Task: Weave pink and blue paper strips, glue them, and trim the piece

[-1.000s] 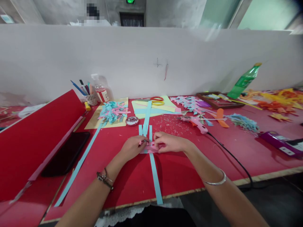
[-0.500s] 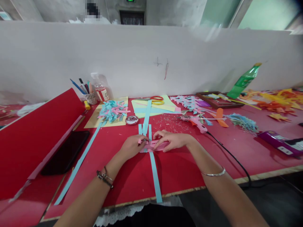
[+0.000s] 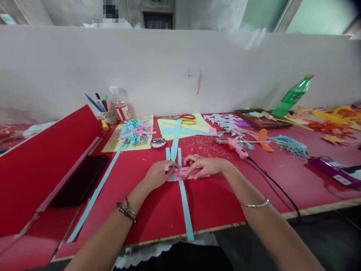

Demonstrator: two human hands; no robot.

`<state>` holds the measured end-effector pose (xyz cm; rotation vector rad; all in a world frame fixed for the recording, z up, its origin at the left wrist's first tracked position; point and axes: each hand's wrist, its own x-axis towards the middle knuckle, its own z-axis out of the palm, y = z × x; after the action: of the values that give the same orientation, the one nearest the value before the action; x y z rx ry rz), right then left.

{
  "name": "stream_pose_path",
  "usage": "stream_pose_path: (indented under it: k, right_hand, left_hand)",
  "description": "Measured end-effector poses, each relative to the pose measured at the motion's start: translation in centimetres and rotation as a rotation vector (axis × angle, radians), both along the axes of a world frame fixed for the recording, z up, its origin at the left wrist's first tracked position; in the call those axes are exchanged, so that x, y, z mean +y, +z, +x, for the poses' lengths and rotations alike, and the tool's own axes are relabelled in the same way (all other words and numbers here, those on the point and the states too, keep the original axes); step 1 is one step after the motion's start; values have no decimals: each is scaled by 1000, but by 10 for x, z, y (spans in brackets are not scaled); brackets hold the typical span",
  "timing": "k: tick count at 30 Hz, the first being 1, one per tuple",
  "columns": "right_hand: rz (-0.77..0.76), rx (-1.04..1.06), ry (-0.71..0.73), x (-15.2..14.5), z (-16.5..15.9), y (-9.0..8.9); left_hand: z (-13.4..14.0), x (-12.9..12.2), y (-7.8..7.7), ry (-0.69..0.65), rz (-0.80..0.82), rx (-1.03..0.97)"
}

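Head view: red worktop point(image 3: 152, 218), pale partition point(image 3: 146, 64) behind.
Left hand point(image 3: 158, 175): fingers closed on a curled end of the pink strips point(image 3: 177, 174).
Right hand point(image 3: 209, 166): fingers bent and spread apart, tips touching the same strips.
Pink strips: between the hands, crossing light-blue strips point(image 3: 186, 210) that run lengthwise.
Glue gun point(image 3: 236, 146): on the worktop, beyond the right hand.
Scissors point(image 3: 188, 121): on paper sheets point(image 3: 202, 121) near the partition.

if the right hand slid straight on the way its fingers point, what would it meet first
Most likely the bare left hand, across the flat pink and light blue paper strips from the bare right hand; depth is unclear.
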<state>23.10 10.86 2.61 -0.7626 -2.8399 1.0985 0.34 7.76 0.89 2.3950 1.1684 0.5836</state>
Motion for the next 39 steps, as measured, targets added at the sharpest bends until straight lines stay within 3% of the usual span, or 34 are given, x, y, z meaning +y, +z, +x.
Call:
stream_pose_path:
  k: [10,15,24,31,39]
  right_hand:
    - [56,106,-55,-1,-4,-9]
    - [70,224,-153,-9,-13,-6]
    - [52,259,-174,-18,-22,1]
    - [-194,307,-225,-16,-21,-1]
    - [-293,390,-305,-17,-23,0]
  left_hand:
    - [1,0,1,8,-17,17]
    - [1,0,1,25,-36,26]
    - [0,0,2,12,-34,33]
    - [0,1,1,-8,-37,19]
    - [-1,2,-3,-4,-35,10]
